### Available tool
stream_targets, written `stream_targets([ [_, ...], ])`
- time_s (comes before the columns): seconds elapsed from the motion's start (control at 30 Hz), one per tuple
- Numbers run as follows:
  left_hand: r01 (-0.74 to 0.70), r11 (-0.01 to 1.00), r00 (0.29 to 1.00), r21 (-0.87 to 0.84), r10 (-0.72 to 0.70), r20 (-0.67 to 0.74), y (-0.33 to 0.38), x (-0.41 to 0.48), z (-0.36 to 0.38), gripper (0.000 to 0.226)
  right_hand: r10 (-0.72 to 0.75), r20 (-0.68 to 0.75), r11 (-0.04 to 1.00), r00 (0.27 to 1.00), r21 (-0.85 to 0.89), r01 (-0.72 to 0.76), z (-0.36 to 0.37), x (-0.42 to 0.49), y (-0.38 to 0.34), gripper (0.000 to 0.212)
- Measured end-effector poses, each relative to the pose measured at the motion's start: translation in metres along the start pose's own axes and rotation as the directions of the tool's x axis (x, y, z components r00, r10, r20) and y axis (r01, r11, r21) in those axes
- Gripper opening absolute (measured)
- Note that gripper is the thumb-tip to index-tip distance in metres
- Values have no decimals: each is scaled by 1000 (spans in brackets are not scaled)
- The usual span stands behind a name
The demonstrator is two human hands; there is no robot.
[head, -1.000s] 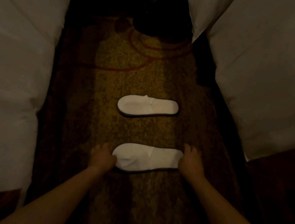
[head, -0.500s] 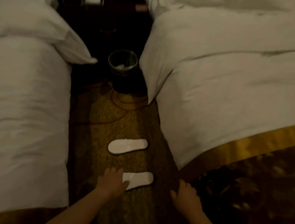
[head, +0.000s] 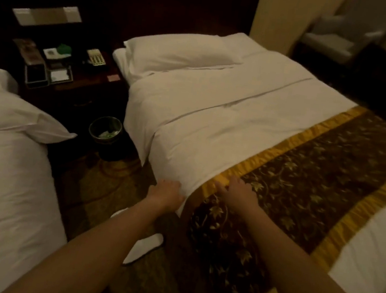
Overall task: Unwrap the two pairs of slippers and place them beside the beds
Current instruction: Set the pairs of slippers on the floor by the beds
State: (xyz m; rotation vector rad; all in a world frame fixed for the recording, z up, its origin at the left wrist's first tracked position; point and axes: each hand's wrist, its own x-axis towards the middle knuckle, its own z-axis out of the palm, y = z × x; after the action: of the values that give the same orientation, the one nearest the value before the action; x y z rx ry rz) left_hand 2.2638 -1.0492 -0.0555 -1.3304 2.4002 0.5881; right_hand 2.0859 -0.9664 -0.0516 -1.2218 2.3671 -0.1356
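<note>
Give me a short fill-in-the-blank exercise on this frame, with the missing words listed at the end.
1. The right hand rests on the patterned brown and gold ____ laid across the right bed.
2. The white slipper lies on the ____ between the two beds.
3. The left hand touches the hanging edge of the ____ bed's white cover.
4. The small bin stands below the ____ between the beds.

Missing words: runner; carpet; right; nightstand

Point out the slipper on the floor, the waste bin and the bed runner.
slipper [head: 145, 247]: head view, on the white upper beside the left forearm.
waste bin [head: 106, 129]: head view, on its rim between the beds.
bed runner [head: 318, 179]: head view, on the dark patterned middle band.
</note>
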Motion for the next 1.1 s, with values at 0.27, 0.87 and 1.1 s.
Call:
stream_targets([
  [0.27, -174, 979, 984, 103, 176, -9, 86, -46, -10, 53, 89, -108, 995, 990, 50, -84, -51, -83, 68, 72],
  [0.87, -417, 897, 907, 147, 420, 11, 447, -140, 53, 58, 336, -258, 937, 906, 188, -294, -133, -256, 393, 67],
  [1.1, -543, 819, 835, 186, 549, 21, 602, -149, 82, 60, 429, -260, 901, 865, 194, -388, -176, -286, 528, 64],
])
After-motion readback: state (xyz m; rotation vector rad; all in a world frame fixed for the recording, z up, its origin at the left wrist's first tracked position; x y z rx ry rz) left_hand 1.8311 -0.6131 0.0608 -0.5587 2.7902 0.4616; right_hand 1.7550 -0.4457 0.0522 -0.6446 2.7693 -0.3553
